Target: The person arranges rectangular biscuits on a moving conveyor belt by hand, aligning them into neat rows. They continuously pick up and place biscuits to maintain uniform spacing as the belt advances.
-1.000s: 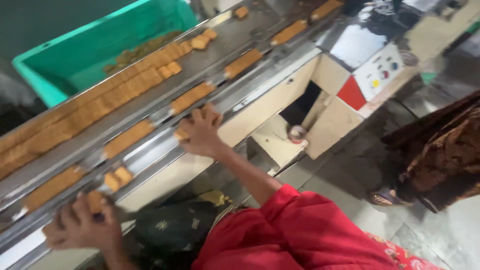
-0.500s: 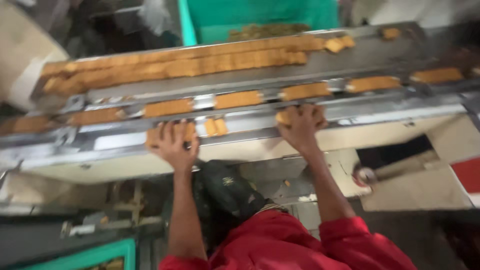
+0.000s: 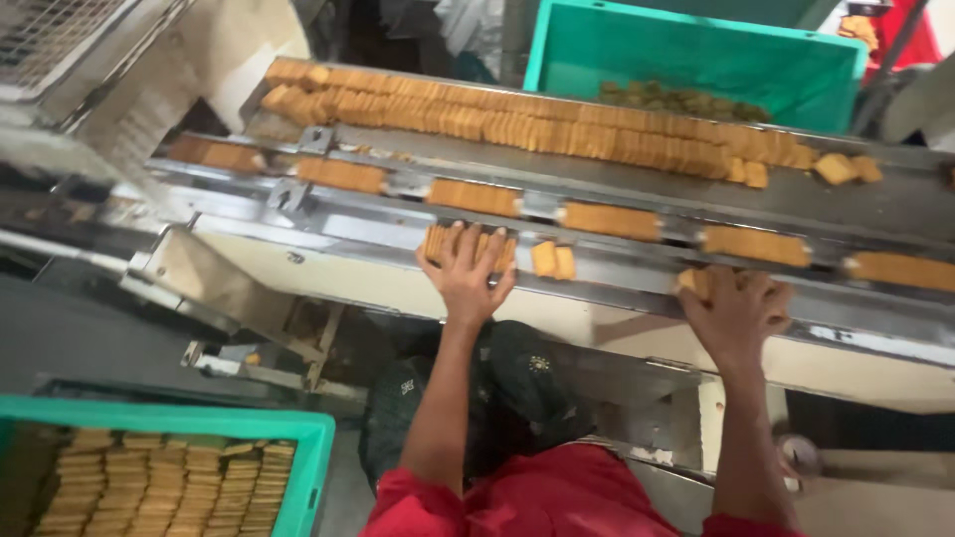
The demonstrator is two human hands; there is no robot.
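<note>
Left hand (image 3: 466,270) lies flat, fingers (image 3: 460,242) spread apart, covering a stack of tan rectangular biscuits (image 3: 438,242) on the steel conveyor surface (image 3: 637,273). Right hand (image 3: 734,310) fingers curl closed over another biscuit cluster (image 3: 693,281).

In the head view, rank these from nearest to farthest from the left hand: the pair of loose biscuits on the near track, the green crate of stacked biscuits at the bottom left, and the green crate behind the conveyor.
Measured from the left hand:
1. Pair of loose biscuits, just to its right on the near track.
2. Green crate behind the conveyor, beyond the belts, upper right.
3. Green crate of stacked biscuits, down at the bottom left; close to the second, so that order is less sure.
</note>
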